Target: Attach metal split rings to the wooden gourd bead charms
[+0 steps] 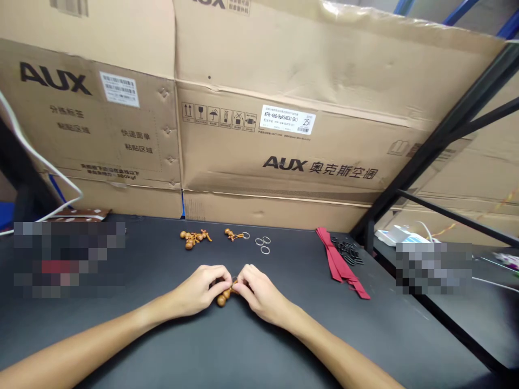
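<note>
Close together above the black table, my left hand (207,290) and my right hand (261,296) both pinch at a small wooden gourd charm (221,299). Its brown beads hang below the left fingertips. A thin metal key ring (234,279) shows between the two hands, at the charm's cord end. My fingers partly hide the cord and ring, so how they are joined cannot be made out. Farther back is a gourd charm with a ring on its cord (229,233). To its left lies a small pile of gourd charms (194,237); to its right, three loose key rings (265,250).
Red fabric strips (334,259) lie at the right beside a heap of black pieces (347,251). Cardboard (284,189) walls off the back. A black metal frame (399,175) borders the right. A white cable (44,156) hangs at the left; blurred patches cover both sides.
</note>
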The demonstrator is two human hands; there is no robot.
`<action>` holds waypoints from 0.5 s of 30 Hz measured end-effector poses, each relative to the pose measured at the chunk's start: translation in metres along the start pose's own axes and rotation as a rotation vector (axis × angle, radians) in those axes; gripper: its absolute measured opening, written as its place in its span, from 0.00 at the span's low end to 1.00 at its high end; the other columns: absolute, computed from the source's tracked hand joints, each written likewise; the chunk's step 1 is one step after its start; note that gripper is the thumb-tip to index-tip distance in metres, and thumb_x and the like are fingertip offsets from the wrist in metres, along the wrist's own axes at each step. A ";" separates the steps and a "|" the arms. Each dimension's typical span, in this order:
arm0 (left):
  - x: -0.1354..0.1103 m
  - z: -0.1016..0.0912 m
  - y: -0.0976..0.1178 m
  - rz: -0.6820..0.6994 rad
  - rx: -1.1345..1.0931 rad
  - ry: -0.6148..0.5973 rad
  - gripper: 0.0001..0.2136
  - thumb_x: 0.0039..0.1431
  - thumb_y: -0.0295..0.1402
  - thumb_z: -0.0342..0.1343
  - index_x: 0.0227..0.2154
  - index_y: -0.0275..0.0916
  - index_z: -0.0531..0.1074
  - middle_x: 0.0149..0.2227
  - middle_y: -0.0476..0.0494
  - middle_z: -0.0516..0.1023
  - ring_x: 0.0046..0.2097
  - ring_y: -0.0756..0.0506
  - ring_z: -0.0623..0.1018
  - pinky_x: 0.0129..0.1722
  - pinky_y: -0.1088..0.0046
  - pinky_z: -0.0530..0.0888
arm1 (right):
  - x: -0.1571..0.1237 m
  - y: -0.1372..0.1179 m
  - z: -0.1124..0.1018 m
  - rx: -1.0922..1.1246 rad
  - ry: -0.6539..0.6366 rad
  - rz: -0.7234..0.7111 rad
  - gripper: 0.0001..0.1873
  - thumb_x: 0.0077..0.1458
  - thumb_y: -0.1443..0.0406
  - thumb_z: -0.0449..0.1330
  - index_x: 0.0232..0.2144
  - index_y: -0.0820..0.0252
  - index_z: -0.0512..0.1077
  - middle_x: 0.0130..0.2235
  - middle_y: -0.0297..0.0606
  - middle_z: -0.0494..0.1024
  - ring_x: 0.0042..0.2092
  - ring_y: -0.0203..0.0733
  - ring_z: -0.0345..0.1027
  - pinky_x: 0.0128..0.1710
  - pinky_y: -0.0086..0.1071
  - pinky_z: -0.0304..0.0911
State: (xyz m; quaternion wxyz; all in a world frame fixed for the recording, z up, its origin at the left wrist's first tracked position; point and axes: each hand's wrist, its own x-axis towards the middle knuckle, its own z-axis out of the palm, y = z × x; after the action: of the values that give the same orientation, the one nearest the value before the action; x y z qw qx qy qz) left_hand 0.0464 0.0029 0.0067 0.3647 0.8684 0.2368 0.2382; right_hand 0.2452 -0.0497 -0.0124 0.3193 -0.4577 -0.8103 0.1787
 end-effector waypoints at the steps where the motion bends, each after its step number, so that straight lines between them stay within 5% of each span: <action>1: 0.000 0.000 0.000 0.010 0.013 0.001 0.09 0.63 0.31 0.47 0.29 0.37 0.69 0.25 0.50 0.74 0.27 0.51 0.72 0.31 0.78 0.67 | 0.000 0.002 0.002 -0.011 0.000 0.002 0.10 0.63 0.65 0.51 0.28 0.58 0.61 0.31 0.34 0.68 0.34 0.37 0.60 0.36 0.30 0.58; 8: 0.000 -0.001 -0.002 -0.006 0.024 -0.025 0.09 0.63 0.32 0.48 0.28 0.37 0.69 0.26 0.50 0.74 0.28 0.51 0.71 0.32 0.78 0.67 | 0.002 0.003 0.003 -0.045 -0.005 -0.039 0.16 0.61 0.59 0.55 0.23 0.58 0.61 0.28 0.33 0.65 0.31 0.37 0.58 0.32 0.29 0.56; 15: 0.000 -0.006 -0.002 -0.167 -0.197 -0.057 0.10 0.63 0.36 0.47 0.29 0.37 0.67 0.25 0.50 0.74 0.28 0.50 0.72 0.31 0.77 0.68 | -0.001 -0.003 -0.013 0.184 -0.078 -0.078 0.06 0.59 0.63 0.58 0.31 0.59 0.68 0.37 0.36 0.68 0.40 0.38 0.62 0.43 0.32 0.60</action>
State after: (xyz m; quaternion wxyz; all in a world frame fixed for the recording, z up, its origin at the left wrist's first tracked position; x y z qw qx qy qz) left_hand 0.0427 0.0072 0.0094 0.4733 0.8121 0.2734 0.2045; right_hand 0.2526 -0.0520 -0.0021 0.3349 -0.3872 -0.8195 0.2576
